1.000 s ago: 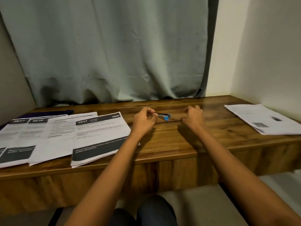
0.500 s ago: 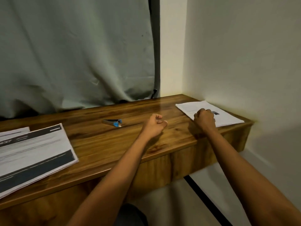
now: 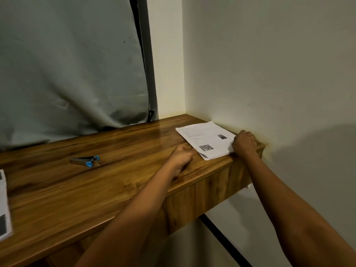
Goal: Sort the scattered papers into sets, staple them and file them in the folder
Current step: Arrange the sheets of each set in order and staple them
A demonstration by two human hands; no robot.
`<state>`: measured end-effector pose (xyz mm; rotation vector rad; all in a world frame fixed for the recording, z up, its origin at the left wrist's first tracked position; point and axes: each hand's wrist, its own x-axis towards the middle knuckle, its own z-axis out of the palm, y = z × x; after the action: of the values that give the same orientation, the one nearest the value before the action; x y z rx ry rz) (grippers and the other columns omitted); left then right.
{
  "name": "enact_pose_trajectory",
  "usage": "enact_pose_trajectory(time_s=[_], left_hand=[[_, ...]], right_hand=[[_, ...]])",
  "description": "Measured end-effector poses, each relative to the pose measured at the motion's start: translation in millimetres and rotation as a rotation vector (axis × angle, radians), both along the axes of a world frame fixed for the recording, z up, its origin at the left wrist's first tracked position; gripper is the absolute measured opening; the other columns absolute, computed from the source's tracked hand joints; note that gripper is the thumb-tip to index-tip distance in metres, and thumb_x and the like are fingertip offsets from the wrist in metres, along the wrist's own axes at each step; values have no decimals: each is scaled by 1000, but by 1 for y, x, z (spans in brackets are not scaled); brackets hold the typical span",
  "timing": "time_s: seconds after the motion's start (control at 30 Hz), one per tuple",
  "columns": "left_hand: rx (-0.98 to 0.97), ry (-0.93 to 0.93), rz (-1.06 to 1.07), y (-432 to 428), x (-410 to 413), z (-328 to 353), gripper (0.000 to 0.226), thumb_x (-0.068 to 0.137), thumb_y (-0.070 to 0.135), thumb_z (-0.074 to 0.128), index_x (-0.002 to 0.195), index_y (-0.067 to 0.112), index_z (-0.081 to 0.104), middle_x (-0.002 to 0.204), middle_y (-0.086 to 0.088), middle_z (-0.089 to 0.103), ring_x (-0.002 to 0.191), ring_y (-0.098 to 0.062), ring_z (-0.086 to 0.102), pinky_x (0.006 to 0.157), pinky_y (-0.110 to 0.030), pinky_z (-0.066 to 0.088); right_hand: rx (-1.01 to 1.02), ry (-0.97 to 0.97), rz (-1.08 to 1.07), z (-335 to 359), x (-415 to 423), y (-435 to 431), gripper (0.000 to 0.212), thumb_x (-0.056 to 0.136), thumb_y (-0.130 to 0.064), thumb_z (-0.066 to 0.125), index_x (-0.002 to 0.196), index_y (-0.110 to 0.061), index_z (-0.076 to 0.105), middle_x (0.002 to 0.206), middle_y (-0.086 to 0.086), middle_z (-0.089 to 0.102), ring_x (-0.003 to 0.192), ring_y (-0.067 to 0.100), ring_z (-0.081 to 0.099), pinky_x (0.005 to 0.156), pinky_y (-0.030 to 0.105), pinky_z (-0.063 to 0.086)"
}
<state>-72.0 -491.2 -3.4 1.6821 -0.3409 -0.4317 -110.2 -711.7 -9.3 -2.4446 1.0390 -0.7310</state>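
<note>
Both bare arms are stretching from the bottom of the frame toward the middle right. The left arm (image 3: 134, 209) is slanting up from the bottom middle. The left hand (image 3: 181, 156) is sitting just right of the centre, fingers curling in like a fist. The right arm (image 3: 289, 199) is slanting up from the lower right corner. The right hand (image 3: 244, 144) is sitting a little higher and further right, back facing up, fingers curling down out of sight. Whether either hand is holding anything is not clear.

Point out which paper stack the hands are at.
The QR-code stack, between left hand and right hand by the wall; the dark-banded stack lies far left, untouched.
</note>
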Motion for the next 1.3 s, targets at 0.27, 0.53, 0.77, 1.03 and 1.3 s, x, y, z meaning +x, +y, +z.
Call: enact_pose_trajectory(time_s=[0.27, 0.53, 0.77, 1.03, 1.3], left_hand=[[-17, 13, -36, -22, 12, 8, 36, 95, 3, 53, 130, 1, 53, 130, -9, 60, 116, -24, 59, 97, -28, 45], [0, 14, 119, -17, 26, 9, 35, 92, 1, 52, 126, 7, 53, 124, -9, 63, 102, -22, 62, 64, -23, 46], [55, 116, 183, 1, 40, 11, 35, 87, -6, 44, 118, 7, 54, 73, -5, 59, 53, -8, 47, 42, -16, 44], [-63, 210, 178, 28, 36, 15, 30, 94, 7, 53, 124, 8, 49, 114, -9, 62, 86, -15, 57, 61, -21, 51], [-215, 244, 186, 99, 44, 19, 33, 88, -9, 57, 120, -1, 52, 117, -17, 63, 80, -19, 64, 52, -24, 58]], right_hand=[[10, 152, 46, -3, 15, -15, 39, 91, -20, 46, 123, 1, 52, 126, 19, 50, 118, 36, 47, 100, 41, 36], [81, 267, 97, 14, 18, -1, 38, 93, -29, 51, 119, -4, 58, 128, 15, 58, 114, 31, 55, 90, 33, 45], [264, 387, 141, 25, 22, 18, 61, 86, -35, 68, 133, -3, 46, 132, 13, 53, 105, 28, 56, 74, 33, 48], [258, 218, 138, 22, 24, 50, 35, 94, -18, 55, 124, 0, 51, 121, 17, 57, 106, 32, 58, 85, 37, 53], [480, -319, 399, 9, 24, 103, 18, 89, -11, 62, 88, -11, 43, 94, 9, 55, 88, 23, 52, 59, 29, 40]])
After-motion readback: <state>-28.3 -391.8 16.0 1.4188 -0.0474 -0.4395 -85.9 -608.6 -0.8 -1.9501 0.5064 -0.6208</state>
